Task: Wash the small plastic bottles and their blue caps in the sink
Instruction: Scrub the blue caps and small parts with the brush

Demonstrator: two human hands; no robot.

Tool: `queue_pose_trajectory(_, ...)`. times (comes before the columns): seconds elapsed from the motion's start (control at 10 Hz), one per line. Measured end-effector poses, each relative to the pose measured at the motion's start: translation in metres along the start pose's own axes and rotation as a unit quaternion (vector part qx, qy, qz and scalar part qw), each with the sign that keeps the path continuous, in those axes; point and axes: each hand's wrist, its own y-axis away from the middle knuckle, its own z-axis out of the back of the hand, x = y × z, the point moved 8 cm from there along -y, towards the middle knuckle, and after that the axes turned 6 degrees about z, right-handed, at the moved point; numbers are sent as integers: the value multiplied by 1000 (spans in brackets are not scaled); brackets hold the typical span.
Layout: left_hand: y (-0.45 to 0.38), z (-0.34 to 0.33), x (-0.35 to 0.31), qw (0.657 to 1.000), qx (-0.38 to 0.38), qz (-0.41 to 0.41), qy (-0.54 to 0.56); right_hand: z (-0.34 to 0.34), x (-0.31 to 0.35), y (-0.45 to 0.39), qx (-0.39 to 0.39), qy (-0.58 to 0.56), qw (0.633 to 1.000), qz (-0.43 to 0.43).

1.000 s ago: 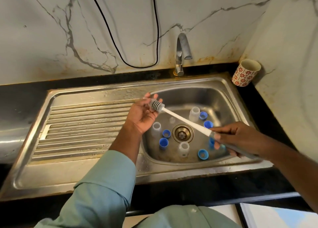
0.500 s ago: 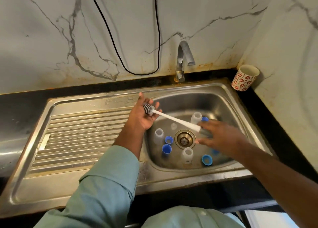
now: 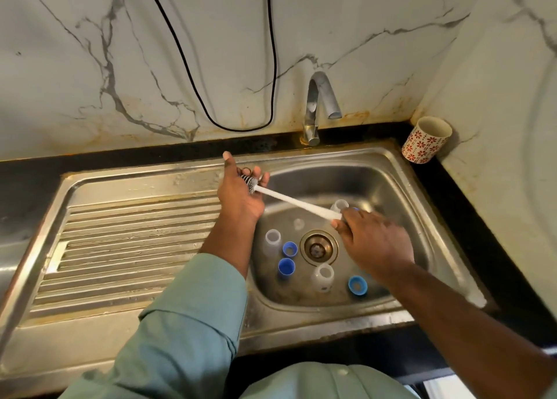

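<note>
Steel sink (image 3: 168,187), marble wall (image 3: 90,52), black counter (image 3: 482,218)

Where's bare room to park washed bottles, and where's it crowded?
Free: the ribbed drainboard left of the basin, and the flat rim strip between it and the counter edge. Crowded: the basin floor around the drain, ringed by bottles and caps.

Left hand (image 3: 241,193) cupped palm-up, right hand (image 3: 373,242) curled in grip

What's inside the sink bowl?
In the sink: four clear bottles and three blue caps around the drain. The right hand covers some; a blue edge peeks out.
</note>
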Motion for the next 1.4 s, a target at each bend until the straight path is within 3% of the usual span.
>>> queue_pose_trajectory(0.1, 3, -9, -2, 997, 62, 18, -38, -45, 8, 22, 287, -575, 749, -161)
queue_pose_trajectory(0.2, 1, -9, -2, 995, 78, 18, -63, -40, -2, 15, 272, -549, 778, -139)
queue_pose_trajectory(0.3, -7, 9, 4, 990, -23, 37, -135, -6, -15, -3, 72, -57, 995, -34)
queue_pose_trajectory(0.4, -5, 4, 7, 990, -21, 58, -124, -3, -6, -5, 19, 55, 998, -3)
queue_pose_trajectory(0.5, 4, -16, 0, 993, 74, 34, -88, -48, -5, 8, 236, -464, 846, -115)
queue_pose_trajectory(0.6, 10, -23, -1, 984, 131, 35, -114, -48, -2, 14, 305, -586, 737, -142)
queue_pose_trajectory(0.7, -1, 4, 3, 983, 0, 62, -171, -18, -24, -5, 138, -159, 977, -30)
queue_pose_trajectory(0.8, -3, 15, 10, 987, -68, 91, -115, -7, -11, -8, 58, 72, 995, 22)
queue_pose_trajectory(0.9, 1, -2, 5, 995, -6, 87, -51, -39, -11, 9, 222, -387, 888, -111)
queue_pose_trajectory(1.0, 12, -19, 3, 991, 101, 91, -4, -46, -2, 27, 339, -605, 697, -182)
queue_pose_trajectory(1.1, 2, -10, 6, 995, 41, 84, -39, -17, -26, 2, 152, -228, 960, -52)
queue_pose_trajectory(1.2, -10, -1, 10, 996, -2, 91, -5, 5, -11, -8, -9, 92, 995, 43)
queue_pose_trajectory(1.3, -6, -12, 9, 993, 78, 92, 11, -26, -21, 3, 172, -342, 918, -100)
queue_pose_trajectory(1.4, 4, -27, 5, 985, 147, 88, 19, -42, -4, 18, 309, -620, 696, -186)
